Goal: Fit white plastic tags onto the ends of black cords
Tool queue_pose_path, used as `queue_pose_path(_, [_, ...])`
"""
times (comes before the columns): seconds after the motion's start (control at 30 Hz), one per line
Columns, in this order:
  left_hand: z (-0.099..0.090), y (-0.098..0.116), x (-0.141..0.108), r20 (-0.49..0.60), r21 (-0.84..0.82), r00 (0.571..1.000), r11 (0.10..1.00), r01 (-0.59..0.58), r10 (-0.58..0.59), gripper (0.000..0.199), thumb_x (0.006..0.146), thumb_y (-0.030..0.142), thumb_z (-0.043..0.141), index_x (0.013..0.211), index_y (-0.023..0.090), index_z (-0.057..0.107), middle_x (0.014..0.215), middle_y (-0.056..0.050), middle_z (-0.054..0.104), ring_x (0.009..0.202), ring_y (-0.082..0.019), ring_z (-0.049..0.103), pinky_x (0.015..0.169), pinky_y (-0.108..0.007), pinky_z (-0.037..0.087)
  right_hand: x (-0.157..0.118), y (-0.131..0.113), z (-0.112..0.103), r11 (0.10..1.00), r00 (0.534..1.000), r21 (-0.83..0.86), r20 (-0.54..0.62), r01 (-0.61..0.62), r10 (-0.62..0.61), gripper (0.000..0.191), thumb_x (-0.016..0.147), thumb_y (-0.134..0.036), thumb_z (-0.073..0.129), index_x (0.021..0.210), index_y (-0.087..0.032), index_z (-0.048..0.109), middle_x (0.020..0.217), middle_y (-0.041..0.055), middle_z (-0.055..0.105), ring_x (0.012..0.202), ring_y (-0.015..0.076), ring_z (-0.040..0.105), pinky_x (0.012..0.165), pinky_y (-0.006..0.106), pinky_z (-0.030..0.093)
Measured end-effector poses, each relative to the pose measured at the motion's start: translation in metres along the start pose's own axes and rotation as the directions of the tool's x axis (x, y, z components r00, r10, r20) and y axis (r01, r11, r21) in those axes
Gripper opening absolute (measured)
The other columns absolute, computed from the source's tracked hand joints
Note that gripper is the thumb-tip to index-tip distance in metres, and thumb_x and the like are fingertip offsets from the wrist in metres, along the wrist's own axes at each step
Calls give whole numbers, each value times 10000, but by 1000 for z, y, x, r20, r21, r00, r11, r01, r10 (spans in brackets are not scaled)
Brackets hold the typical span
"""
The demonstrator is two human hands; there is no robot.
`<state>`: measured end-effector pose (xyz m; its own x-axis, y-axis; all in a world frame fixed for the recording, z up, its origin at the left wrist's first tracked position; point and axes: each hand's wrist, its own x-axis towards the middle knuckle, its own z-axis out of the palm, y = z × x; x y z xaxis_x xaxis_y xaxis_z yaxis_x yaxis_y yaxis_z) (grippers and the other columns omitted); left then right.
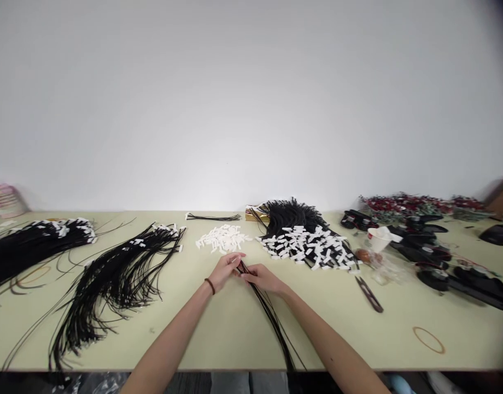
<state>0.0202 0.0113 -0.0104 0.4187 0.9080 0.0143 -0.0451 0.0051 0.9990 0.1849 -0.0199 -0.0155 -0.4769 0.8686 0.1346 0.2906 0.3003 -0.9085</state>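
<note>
Near the middle of the table, my left hand (227,270) and my right hand (262,277) meet at the upper end of a thin bundle of black wires (274,320). Fingers of both hands are closed on it, and the wires trail down to the front edge. Just beyond my hands lies a pile of small white connectors (223,238). To its right is a heap of black wires with white connectors (303,241). Bundles of black wires with white ends (120,273) lie on the left. What is between my fingertips is too small to tell.
Snippers (369,294) and a tan rubber band (428,340) lie on the right of the table (218,345). Farther right are a white paper cup (379,238), plastic bags, black devices (481,287) and red-and-green wire bundles (407,203). A short wire bundle (213,217) lies near the wall.
</note>
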Motion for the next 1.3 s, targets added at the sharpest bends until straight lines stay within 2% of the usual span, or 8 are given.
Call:
queue_pose_path(0.2, [-4, -6, 5, 55, -68, 993, 992, 104, -100, 438, 630, 472, 680, 850, 96, 636, 630, -24, 570, 596, -138, 543, 577, -284, 446, 16, 16, -10, 974, 971, -188, -226, -128, 84, 395, 852, -407, 371, 684, -129, 596, 517, -21, 500, 469, 86, 420, 493, 205, 331])
queue_pose_path(0.37, [-10, -3, 1, 207, -24, 959, 979, 203, -194, 459, 609, 447, 707, 893, 93, 637, 628, -22, 579, 629, -160, 581, 646, -327, 470, 57, 25, -15, 906, 927, -364, -367, -218, 75, 182, 763, -217, 504, 857, -131, 634, 796, 50, 651, 709, 128, 569, 669, 215, 404])
queue_pose_path(0.57, [-18, -7, 3, 301, -73, 918, 953, 294, -260, 441, 659, 473, 664, 894, 103, 614, 682, -53, 629, 670, -186, 637, 697, -333, 482, 92, 28, 2, 764, 848, -525, -527, -376, 54, 182, 811, -211, 468, 864, -105, 607, 980, 165, 598, 943, 217, 529, 768, 295, 390])
queue_pose_path(0.67, [-23, -7, 4, 343, -111, 894, 932, 345, -290, 412, 715, 469, 614, 901, 102, 609, 744, -83, 651, 699, -192, 648, 716, -338, 486, 96, 29, 8, 730, 836, -564, -549, -386, 18, 143, 801, -178, 495, 901, -120, 580, 1047, 164, 570, 1013, 223, 496, 773, 290, 391])
queue_pose_path(0.83, [-25, -4, 3, 363, -148, 883, 917, 370, -297, 395, 748, 454, 584, 913, 96, 609, 785, -105, 665, 727, -199, 653, 729, -338, 488, 72, 30, -4, 780, 849, -554, -525, -290, -57, 112, 827, -183, 480, 841, -128, 578, 853, 105, 625, 848, 183, 573, 721, 277, 417])
queue_pose_path(1.03, [-21, -6, 4, 353, -71, 887, 937, 341, -296, 380, 714, 432, 630, 886, 94, 638, 731, -85, 655, 690, -176, 636, 691, -308, 491, 11, 31, -16, 864, 884, -503, -402, 3, -237, 159, 807, -303, 550, 869, -166, 600, 813, 31, 649, 717, 119, 596, 602, 210, 465])
queue_pose_path(1.17, [-19, -4, 3, 350, -48, 893, 946, 320, -284, 388, 707, 460, 625, 864, 106, 656, 763, -76, 645, 683, -167, 625, 669, -293, 486, -4, 27, -13, 860, 866, -481, -345, 169, -362, 177, 818, -323, 531, 845, -179, 631, 817, 52, 651, 733, 133, 591, 594, 231, 479])
queue_pose_path(1.3, [-16, 1, -2, 364, -15, 890, 954, 299, -273, 396, 691, 465, 639, 859, 107, 657, 746, -65, 631, 677, -157, 604, 661, -290, 478, -3, 21, -9, 842, 818, -465, -347, 273, -458, 178, 838, -270, 484, 777, -183, 626, 849, 69, 640, 776, 143, 591, 670, 269, 484])
